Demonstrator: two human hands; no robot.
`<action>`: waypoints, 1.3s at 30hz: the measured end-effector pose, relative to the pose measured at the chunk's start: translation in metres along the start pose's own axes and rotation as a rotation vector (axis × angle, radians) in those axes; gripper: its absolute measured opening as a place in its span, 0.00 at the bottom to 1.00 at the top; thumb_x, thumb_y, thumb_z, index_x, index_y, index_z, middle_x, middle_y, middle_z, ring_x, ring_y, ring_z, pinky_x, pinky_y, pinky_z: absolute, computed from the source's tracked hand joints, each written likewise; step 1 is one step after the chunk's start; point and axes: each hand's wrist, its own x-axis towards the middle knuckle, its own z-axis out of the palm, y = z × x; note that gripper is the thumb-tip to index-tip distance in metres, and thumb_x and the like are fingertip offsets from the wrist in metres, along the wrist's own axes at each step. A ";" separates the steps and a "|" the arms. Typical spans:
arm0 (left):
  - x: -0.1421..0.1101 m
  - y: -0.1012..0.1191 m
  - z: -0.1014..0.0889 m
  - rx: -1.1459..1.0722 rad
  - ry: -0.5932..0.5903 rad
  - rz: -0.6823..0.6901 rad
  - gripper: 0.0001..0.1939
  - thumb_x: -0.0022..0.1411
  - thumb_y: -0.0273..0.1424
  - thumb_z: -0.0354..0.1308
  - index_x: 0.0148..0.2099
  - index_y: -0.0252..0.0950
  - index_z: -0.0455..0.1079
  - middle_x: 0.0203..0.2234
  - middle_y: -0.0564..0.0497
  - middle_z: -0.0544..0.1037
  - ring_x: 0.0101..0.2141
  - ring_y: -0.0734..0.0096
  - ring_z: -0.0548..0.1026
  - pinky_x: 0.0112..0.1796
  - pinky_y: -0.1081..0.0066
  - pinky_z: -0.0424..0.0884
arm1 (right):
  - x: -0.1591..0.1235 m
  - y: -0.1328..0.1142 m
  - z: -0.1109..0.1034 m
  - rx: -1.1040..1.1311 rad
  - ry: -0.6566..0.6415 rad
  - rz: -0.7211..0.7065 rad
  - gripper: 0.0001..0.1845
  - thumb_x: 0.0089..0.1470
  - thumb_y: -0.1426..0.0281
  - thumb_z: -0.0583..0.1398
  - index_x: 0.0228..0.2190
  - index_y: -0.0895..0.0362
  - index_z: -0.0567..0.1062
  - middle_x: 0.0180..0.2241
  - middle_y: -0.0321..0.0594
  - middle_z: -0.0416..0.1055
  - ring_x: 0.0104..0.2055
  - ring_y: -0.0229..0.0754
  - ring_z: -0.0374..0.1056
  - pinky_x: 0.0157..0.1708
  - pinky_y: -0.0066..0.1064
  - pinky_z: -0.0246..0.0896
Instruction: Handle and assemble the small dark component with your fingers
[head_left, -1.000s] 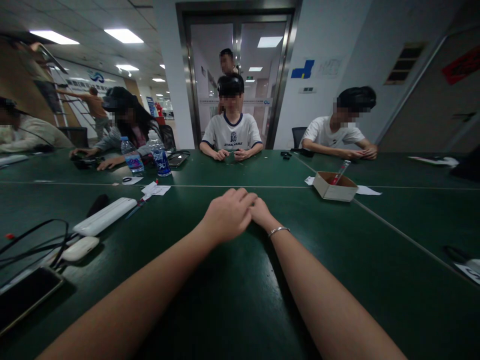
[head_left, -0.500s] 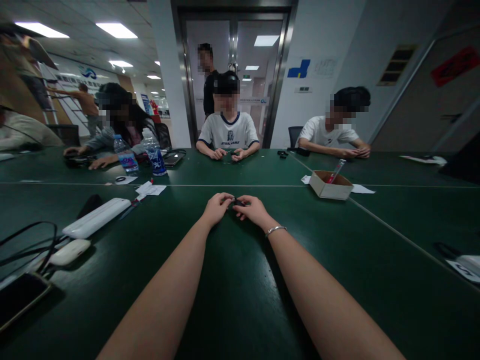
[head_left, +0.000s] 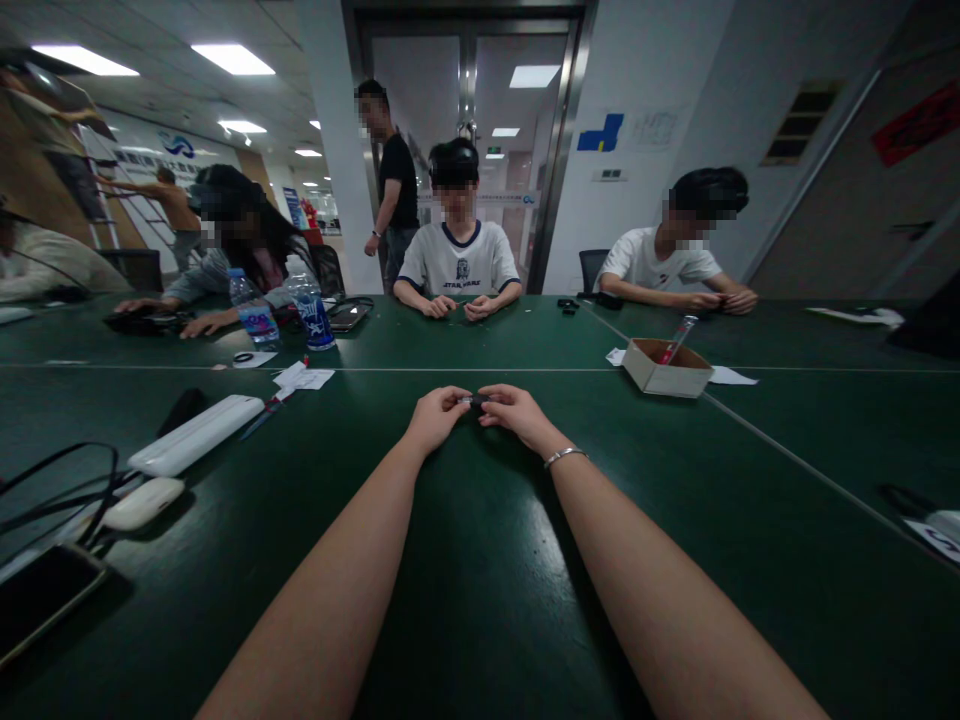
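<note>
My left hand (head_left: 437, 418) and my right hand (head_left: 519, 413) meet above the middle of the green table (head_left: 480, 560), fingertips almost touching. Between them is a small black object (head_left: 477, 401), too small to name. A tiny light, metallic-looking part (head_left: 465, 400) shows at its left end, by my left fingertips. My right thumb and fingers pinch the black end. My left thumb and forefinger are closed at the light end; whether the two parts are joined I cannot tell.
An open cardboard box (head_left: 669, 372) with a tube in it stands right of my hands. To the left lie a white power bank (head_left: 199, 436), a white case (head_left: 142, 503), a phone (head_left: 49, 600) and cables. Two bottles (head_left: 309, 310) stand farther back. Several people sit across the table.
My hands have drawn slightly apart, the right moving a little to the right, so more of the black object and its light end shows. A person behind has walked left.
</note>
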 end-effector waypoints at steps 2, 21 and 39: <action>0.000 0.000 -0.001 -0.001 0.012 -0.003 0.11 0.54 0.26 0.60 0.41 0.35 0.75 0.36 0.47 0.79 0.36 0.66 0.76 0.44 0.66 0.72 | 0.001 0.000 -0.002 0.053 0.018 -0.002 0.11 0.52 0.87 0.59 0.36 0.62 0.74 0.29 0.40 0.74 0.24 0.35 0.73 0.26 0.21 0.73; 0.000 -0.001 -0.001 -0.069 0.071 -0.029 0.10 0.50 0.23 0.62 0.37 0.35 0.70 0.31 0.51 0.78 0.34 0.68 0.77 0.40 0.66 0.72 | -0.001 -0.001 -0.005 0.132 -0.018 -0.014 0.10 0.53 0.85 0.60 0.36 0.62 0.75 0.29 0.41 0.74 0.27 0.36 0.74 0.32 0.23 0.74; 0.007 -0.010 0.000 -0.168 0.098 -0.006 0.14 0.51 0.26 0.63 0.43 0.35 0.70 0.38 0.46 0.76 0.40 0.67 0.76 0.46 0.65 0.72 | -0.001 -0.001 -0.003 0.115 -0.002 -0.024 0.08 0.53 0.84 0.61 0.35 0.62 0.74 0.29 0.40 0.74 0.26 0.34 0.73 0.29 0.22 0.73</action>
